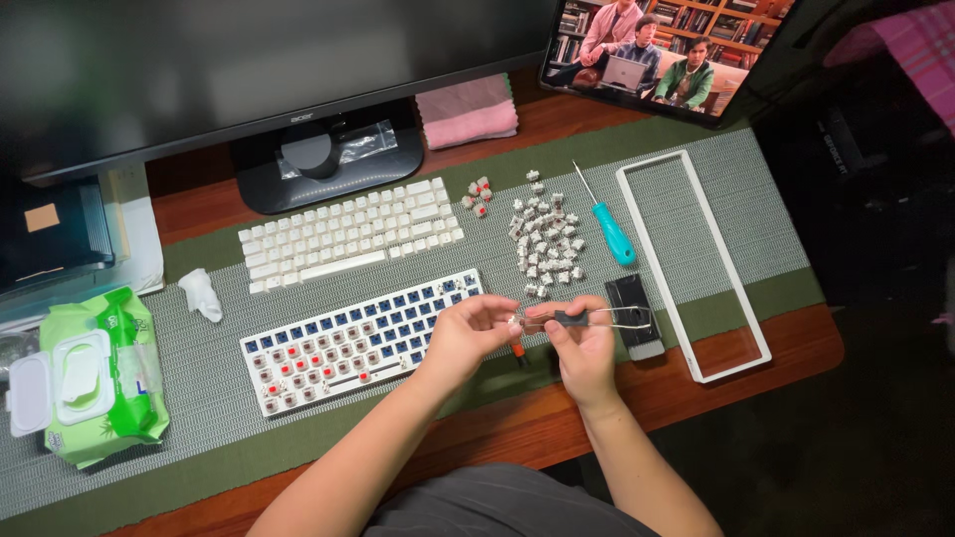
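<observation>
Far left edge of the desk mat [696, 199]: green wet-wipe pack [99, 373], white flip lid, lying flat. Just right of it a crumpled white tissue [201, 293]. Behind, toward the mat's back edge, white keycaps [353, 231] laid out in rows, in front of the dark monitor's stand [328, 164]. A pink folded cloth [466, 111] sits beside the stand.

Mid mat, front half: keyboard base [358, 338], caps off, blue sockets in the upper rows, red-stem switches seated in the lower left rows.

Left hand [466, 333] hovers over the base's right end, fingers curled, thumb and index pinching a small switch [514, 321]. Right hand [582, 343] just beside it, fingers closed around the dark grip of a wire switch puller [597, 318]; the puller's tips meet the switch. Both are held above the mat's front edge.

Behind the hands: a pile of loose switches [545, 244], a few red ones [477, 194] apart to the left. Teal-handled screwdriver [609, 227] lies beside the pile. A small black block [635, 313] sits behind the right hand. Right end of the mat: white keyboard frame [696, 264], lying flat. Back right corner: tablet [667, 50], screen on.
</observation>
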